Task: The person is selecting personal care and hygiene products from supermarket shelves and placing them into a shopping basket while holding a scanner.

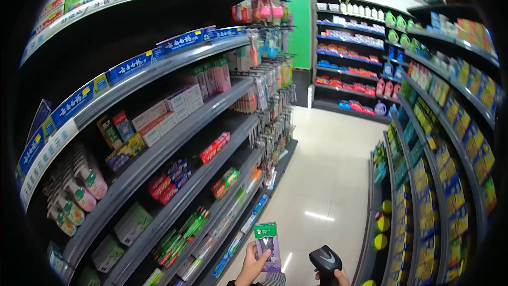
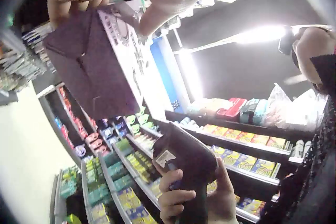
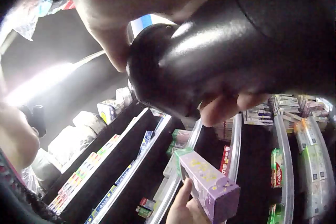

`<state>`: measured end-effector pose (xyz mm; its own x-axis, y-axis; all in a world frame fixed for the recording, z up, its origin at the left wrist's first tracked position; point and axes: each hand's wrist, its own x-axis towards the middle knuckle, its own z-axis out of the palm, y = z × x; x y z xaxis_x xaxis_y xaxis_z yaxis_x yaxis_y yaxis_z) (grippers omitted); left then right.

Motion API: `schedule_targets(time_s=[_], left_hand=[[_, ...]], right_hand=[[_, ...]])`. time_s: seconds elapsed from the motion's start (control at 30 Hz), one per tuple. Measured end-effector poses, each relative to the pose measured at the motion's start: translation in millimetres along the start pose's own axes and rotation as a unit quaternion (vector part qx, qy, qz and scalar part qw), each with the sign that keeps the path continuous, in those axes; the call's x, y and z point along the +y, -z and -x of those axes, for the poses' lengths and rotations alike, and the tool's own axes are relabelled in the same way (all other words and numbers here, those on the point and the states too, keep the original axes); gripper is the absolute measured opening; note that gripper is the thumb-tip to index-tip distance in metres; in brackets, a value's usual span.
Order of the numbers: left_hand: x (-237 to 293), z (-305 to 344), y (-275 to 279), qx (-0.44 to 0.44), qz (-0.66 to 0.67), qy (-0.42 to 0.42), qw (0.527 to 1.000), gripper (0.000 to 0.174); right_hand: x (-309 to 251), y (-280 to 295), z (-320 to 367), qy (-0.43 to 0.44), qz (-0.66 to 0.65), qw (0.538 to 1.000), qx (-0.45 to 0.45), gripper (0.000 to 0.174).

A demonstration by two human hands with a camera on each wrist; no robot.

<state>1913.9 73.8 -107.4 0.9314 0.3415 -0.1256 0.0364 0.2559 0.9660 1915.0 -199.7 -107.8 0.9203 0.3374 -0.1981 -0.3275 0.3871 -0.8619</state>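
Note:
My left hand [image 1: 253, 262] holds a small purple box with a green top [image 1: 267, 246], thumb across its front. In the left wrist view the plain purple end of the box [image 2: 94, 66] faces the camera, with printing along one side. My right hand [image 1: 341, 276] grips a black barcode scanner [image 1: 325, 259] by its handle. The left wrist view shows the fingers [image 2: 176, 192] wrapped round that handle. Box and scanner are apart, side by side over the aisle. In the right wrist view the scanner's dark body [image 3: 173, 71] fills the upper part, with the purple box [image 3: 210, 184] below it.
On the left stands a shelf unit [image 1: 159, 92] with toothpaste boxes, bottles and toothbrushes. Hanging packs [image 1: 270, 90] line its far end. Another shelf unit [image 1: 423, 127] with yellow-blue packs runs along the right. Between them lies a pale tiled floor [image 1: 323, 159], leading to back shelves [image 1: 349, 58].

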Motion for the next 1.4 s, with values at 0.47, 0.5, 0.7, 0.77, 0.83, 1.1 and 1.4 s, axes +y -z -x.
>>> schedule_targets(time_s=[0.47,0.5,0.7,0.77,0.83,1.1,1.4], left_hand=[[67.5,-176.8,69.4,0.313,-0.077,-0.143,0.936,0.066],[44.7,-180.6,84.4,0.363,-0.084,-0.132,0.919,0.068],[87.6,-252.9,42.0,0.479,-0.113,-0.189,0.85,0.072],[102.5,-280.3,28.6,0.503,-0.128,-0.211,0.829,0.073],[119.5,-308.4,21.2,0.548,-0.164,-0.233,0.787,0.074],[261.8,-433.9,-26.9,0.541,-0.318,-0.467,0.624,0.069],[301.7,-506.5,-26.4,0.573,-0.324,-0.367,0.657,0.05]], right_hand=[[-23.2,-100.6,-367.4,-0.174,-0.001,0.922,-0.347,0.083],[-26.8,-114.1,-384.0,-0.176,0.046,0.912,-0.368,0.081],[-42.3,-167.2,-519.2,-0.232,0.085,0.777,-0.579,0.078],[-59.7,-184.5,-555.1,-0.221,0.104,0.755,-0.608,0.078],[-87.8,-200.3,-599.1,-0.205,0.132,0.721,-0.648,0.078],[-95.7,-165.5,-734.7,-0.264,0.05,0.704,-0.657,0.082],[-120.6,-155.6,-798.6,-0.265,0.032,0.692,-0.671,0.083]])
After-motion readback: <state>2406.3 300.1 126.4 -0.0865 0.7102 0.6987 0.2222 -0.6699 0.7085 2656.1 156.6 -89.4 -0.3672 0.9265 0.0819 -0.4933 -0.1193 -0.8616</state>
